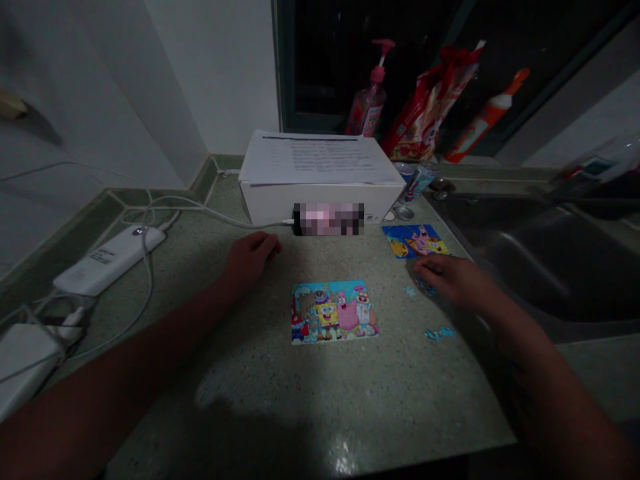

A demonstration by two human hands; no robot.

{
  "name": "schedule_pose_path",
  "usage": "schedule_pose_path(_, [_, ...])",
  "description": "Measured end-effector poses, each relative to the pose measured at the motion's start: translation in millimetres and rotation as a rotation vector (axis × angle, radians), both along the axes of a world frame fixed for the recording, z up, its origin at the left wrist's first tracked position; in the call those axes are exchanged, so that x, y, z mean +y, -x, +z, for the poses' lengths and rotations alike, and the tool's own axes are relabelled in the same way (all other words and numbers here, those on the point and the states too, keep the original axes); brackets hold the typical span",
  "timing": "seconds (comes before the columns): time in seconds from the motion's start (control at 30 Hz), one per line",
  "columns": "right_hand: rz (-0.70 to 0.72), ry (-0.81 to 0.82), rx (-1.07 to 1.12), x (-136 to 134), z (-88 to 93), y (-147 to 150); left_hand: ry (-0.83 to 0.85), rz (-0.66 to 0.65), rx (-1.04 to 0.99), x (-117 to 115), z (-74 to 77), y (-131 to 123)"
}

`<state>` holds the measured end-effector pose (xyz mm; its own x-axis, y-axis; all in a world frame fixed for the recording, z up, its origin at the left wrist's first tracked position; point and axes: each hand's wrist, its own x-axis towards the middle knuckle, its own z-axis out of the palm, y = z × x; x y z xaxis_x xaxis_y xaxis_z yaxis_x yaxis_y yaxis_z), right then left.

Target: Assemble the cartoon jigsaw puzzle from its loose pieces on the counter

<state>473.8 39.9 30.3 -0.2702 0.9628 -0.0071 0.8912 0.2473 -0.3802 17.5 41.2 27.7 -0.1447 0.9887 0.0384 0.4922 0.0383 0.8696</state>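
On the counter lies a jigsaw puzzle (pixel 334 313) of cartoon characters, mostly assembled, with darker patches on its left side. Behind it and to the left rests my left hand (pixel 251 259), fingers curled in and nothing visible in them. My right hand (pixel 447 277) is to the right of the puzzle, its fingers pinched together over a small heap of blue puzzle pieces (pixel 427 288). Whether a piece is between those fingertips is hidden. Light-blue loose pieces (pixel 440 333) lie nearer to me. Just beyond my right hand is a blue cartoon picture card (pixel 413 241), partly covered by it.
A white box (pixel 320 190) with a printed sheet stands behind, a phone (pixel 329 219) leaning on it. Its cable runs left to a white power bank (pixel 110 259). A can (pixel 419 183) stands beside the box. The sink (pixel 540 253) borders the counter on the right.
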Motion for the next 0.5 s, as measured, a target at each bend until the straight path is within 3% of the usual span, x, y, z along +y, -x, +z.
schedule_pose_path(0.13, [-0.062, 0.028, -0.027, 0.4, 3.9, -7.1, -0.005, 0.001, 0.001, -0.9, 1.8, -0.4])
schedule_pose_path(0.5, [0.001, 0.027, 0.005, 1.1, 0.6, -8.8, 0.003, 0.000, 0.002, -1.2, 4.6, -2.4])
